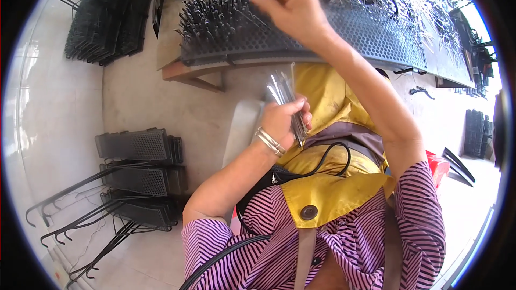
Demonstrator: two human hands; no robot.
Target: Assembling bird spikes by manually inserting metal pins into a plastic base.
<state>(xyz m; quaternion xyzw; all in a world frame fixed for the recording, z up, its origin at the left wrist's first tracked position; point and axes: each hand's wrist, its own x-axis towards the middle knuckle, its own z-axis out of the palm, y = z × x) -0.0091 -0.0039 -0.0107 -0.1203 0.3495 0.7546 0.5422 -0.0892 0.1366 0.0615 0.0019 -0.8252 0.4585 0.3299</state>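
Metal pins (285, 96), 1 bundle gripped in left hand (282, 123); right hand (287, 8) pinching over 1 perforated tray (376, 35).

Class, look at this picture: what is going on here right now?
A person in a yellow apron holds a bundle of thin metal pins in the left hand. The right hand reaches over a dark perforated board on the bench, already bristling with upright pins at its left end. Similar boards are stacked on the floor.

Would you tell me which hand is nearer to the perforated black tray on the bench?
The right hand: it is over the tray, at the pins standing in it. The left hand is lower, in front of the bench, with a bundle of metal pins in its grip.
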